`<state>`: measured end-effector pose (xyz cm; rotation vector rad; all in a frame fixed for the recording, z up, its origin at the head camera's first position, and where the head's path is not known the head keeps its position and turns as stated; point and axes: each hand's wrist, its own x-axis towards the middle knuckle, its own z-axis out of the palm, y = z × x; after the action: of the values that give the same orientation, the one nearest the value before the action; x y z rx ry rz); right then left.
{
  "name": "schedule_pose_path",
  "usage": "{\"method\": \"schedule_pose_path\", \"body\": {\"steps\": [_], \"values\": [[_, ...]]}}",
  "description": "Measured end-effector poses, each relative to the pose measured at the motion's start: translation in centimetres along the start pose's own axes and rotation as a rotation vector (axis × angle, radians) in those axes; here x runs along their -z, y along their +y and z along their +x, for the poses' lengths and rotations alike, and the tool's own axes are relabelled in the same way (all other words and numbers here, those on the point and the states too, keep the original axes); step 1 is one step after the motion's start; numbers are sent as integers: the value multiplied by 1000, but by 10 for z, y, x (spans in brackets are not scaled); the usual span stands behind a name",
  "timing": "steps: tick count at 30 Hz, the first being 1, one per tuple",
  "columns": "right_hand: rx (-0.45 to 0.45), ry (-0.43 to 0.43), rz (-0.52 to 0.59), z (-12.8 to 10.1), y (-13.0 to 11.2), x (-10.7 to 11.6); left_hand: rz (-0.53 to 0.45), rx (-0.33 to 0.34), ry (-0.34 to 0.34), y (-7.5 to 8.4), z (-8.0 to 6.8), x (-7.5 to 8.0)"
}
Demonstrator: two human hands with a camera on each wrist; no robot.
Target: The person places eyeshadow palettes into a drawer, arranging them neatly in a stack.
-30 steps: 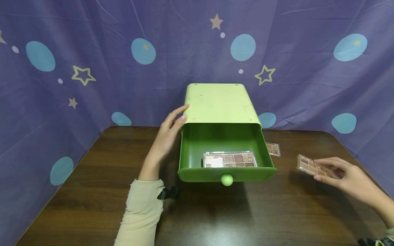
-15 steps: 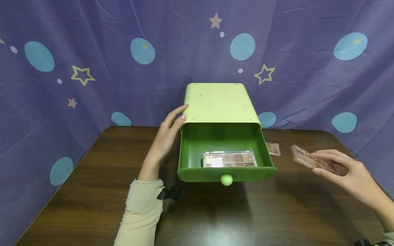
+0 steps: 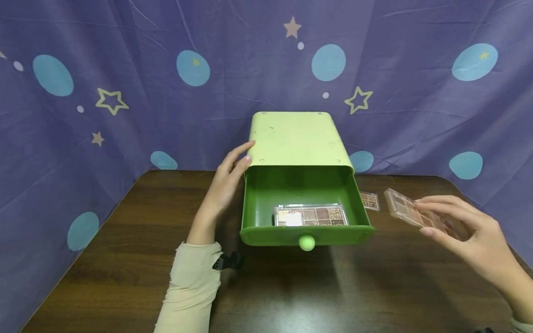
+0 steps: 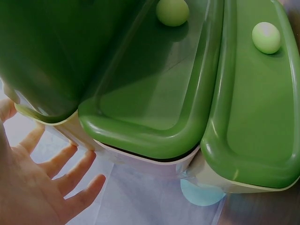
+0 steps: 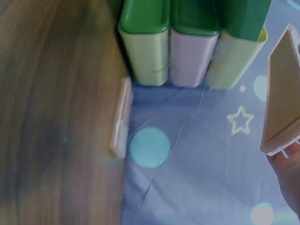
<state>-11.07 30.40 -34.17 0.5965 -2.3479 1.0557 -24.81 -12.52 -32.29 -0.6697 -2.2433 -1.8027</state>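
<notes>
A small drawer unit (image 3: 295, 138) with a pale green top stands mid-table. Its green top drawer (image 3: 275, 237) is pulled out, and an eyeshadow palette (image 3: 310, 216) lies inside near the front. My left hand (image 3: 218, 189) touches the unit's left side with fingertips at the upper edge; in the left wrist view its fingers are spread and extended. My right hand (image 3: 474, 236) pinches another eyeshadow palette (image 3: 405, 208) between thumb and fingers, raised and tilted right of the drawer. In the right wrist view this palette's plain underside (image 5: 283, 89) shows.
A third palette (image 3: 369, 201) lies on the wooden table (image 3: 125, 259), close by the unit's right side and partly hidden by the drawer. Below the open drawer are two closed ones with round knobs (image 4: 266, 37). A purple patterned curtain (image 3: 233, 106) hangs behind.
My right hand has carried its palette leftward and slightly up, nearer the drawer, tilting it more. The left hand and the drawer have stayed put.
</notes>
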Motion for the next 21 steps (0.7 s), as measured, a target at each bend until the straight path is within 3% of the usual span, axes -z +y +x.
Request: {"method": "schedule_pose_path", "body": {"steps": [4,10,16,21], "values": [[130,36,23,4,-11,-5,3,1,-1,0,0,0],[199,86,69,15,-41,-15,1,1,2,-2,0,1],[198,170,102,24,-60,-27,1,1,2,-1,0,1],[175,186,119,30,-66,-36,0,-5,2,-1,0,0]]}}
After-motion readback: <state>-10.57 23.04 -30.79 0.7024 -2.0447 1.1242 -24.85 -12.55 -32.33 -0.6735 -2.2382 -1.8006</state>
